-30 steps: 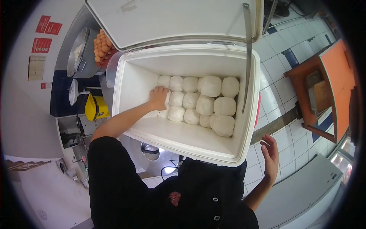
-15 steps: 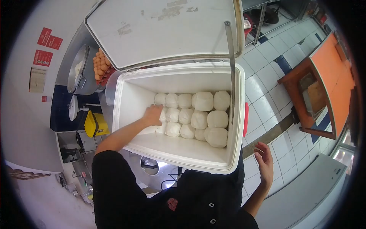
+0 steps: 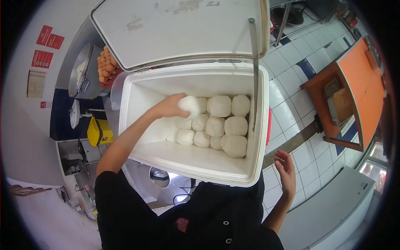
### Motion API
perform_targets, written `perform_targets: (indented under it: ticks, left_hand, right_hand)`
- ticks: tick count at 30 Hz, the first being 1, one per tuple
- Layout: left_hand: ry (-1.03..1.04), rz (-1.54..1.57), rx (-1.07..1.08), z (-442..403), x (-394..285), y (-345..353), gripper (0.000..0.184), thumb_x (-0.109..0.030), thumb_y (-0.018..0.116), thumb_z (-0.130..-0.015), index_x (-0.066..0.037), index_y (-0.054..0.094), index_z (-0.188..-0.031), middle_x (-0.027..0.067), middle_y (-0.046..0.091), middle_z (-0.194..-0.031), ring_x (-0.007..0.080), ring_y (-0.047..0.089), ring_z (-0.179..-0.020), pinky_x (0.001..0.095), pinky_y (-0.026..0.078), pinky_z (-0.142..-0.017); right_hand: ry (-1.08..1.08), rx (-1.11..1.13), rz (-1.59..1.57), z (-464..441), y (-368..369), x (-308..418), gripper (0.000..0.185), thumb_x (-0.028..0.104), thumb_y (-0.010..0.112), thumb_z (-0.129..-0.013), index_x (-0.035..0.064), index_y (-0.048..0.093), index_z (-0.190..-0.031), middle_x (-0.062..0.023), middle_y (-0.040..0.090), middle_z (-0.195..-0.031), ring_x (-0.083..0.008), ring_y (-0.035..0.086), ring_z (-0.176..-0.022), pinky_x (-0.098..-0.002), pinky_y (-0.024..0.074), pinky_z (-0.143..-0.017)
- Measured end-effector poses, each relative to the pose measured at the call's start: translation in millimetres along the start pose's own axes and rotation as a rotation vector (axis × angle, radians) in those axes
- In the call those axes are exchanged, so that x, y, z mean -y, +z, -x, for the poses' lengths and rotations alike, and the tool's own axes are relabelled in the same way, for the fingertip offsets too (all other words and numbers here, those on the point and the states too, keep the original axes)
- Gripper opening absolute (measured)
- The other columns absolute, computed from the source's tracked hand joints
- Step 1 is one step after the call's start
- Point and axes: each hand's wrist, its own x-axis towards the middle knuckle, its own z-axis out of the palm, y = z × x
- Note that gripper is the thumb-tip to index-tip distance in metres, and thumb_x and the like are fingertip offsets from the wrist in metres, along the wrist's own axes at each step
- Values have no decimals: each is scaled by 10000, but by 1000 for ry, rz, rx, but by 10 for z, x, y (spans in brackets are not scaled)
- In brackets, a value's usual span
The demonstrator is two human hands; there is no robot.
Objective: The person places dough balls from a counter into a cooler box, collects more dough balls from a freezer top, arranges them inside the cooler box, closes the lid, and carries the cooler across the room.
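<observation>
A white cooler box [image 3: 262,125] stands in front of me with its lid [image 3: 179,37] raised. Inside, several round white dough balls [image 3: 216,126] sit in rows toward the right side and the middle. My left hand [image 3: 170,106] reaches into the box with its fingers around one white dough ball [image 3: 189,107], held above the others and slightly blurred. My right hand [image 3: 286,171] hovers outside the box, beyond its near right corner. Its fingers are loosely bent and apart, with nothing in them.
A metal lid stay [image 3: 255,66] crosses the box's right side. To the left are a tray of eggs [image 3: 107,64], a large metal pot [image 3: 85,73] and a yellow object [image 3: 100,131]. An orange cabinet [image 3: 362,79] stands on the tiled floor at right, with a grey top [image 3: 329,208] nearer me.
My left hand has closed on a dough ball and lifted it up and to the right, out of the left end of the rows. My right hand has barely moved.
</observation>
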Motion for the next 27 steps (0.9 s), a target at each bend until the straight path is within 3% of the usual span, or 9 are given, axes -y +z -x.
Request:
perform_targets:
  ticks: [3,6,8,9,13,18,22,24,27]
  left_hand:
    - [47,315,139,-218,-653,228,656,-174,845,-764,-25,499,-1301,132,566,-1277,231,563,-1183,365,499,-988]
    - [168,373,76,-458,-896,752,700,-218,859,-771,-60,458,-1323,129,509,-1348,247,560,-1183,370,506,-987]
    - [274,189,-270,-456,-952,1087,665,-249,866,-778,-75,482,-1292,133,474,-1344,268,552,-1173,353,513,-978]
    - [386,40,-267,-422,-924,1143,615,-264,851,-776,-50,504,-1236,166,466,-1294,327,525,-1177,399,486,-956]
    - [316,96,-181,-500,-944,1289,598,-255,858,-773,-39,511,-1210,165,479,-1266,335,532,-1151,411,476,-970]
    - [327,221,-457,-408,-713,1043,534,-340,819,-836,-46,545,-1189,120,580,-1117,247,567,-1024,370,481,-903]
    - [-189,344,-838,-538,759,744,499,-351,737,-907,-21,576,-1246,139,610,-1173,267,579,-1091,401,465,-966]
    - [-782,664,-792,-435,899,646,485,-324,672,-952,27,582,-1276,156,636,-1165,279,604,-1052,405,496,-894]
    - [-889,901,-726,-618,1811,748,689,-454,667,-946,31,499,-1407,185,553,-1341,305,564,-1169,426,457,-1018]
  right_hand:
    - [-8,30,8,-33,61,43,446,163,686,-970,59,537,-1377,-113,587,-1343,-223,580,-1196,-374,474,-1036]
    - [-5,51,17,-18,152,141,431,139,655,-975,56,538,-1382,-86,586,-1321,-218,574,-1213,-365,445,-1071]
    - [-24,54,9,-4,145,150,452,159,694,-969,60,534,-1379,-113,587,-1343,-225,580,-1201,-372,474,-1036]
    - [-18,45,-11,19,144,159,458,157,701,-966,56,531,-1380,-113,590,-1340,-226,579,-1207,-373,474,-1036]
    - [-14,26,-8,45,76,41,463,158,695,-968,51,531,-1387,-115,597,-1334,-225,577,-1213,-376,472,-1037]
    - [-21,24,42,49,100,42,450,160,668,-972,50,544,-1390,-120,607,-1330,-230,585,-1207,-379,466,-1040]
    - [-10,-15,42,84,29,5,448,155,663,-969,49,545,-1388,-122,606,-1328,-232,586,-1200,-377,461,-1043]
    - [-1,-27,36,91,4,-13,450,154,665,-967,49,544,-1388,-122,604,-1329,-233,586,-1199,-376,460,-1042]
    - [1,-32,24,83,11,-27,453,152,668,-965,53,542,-1389,-122,600,-1333,-233,586,-1198,-374,458,-1041]
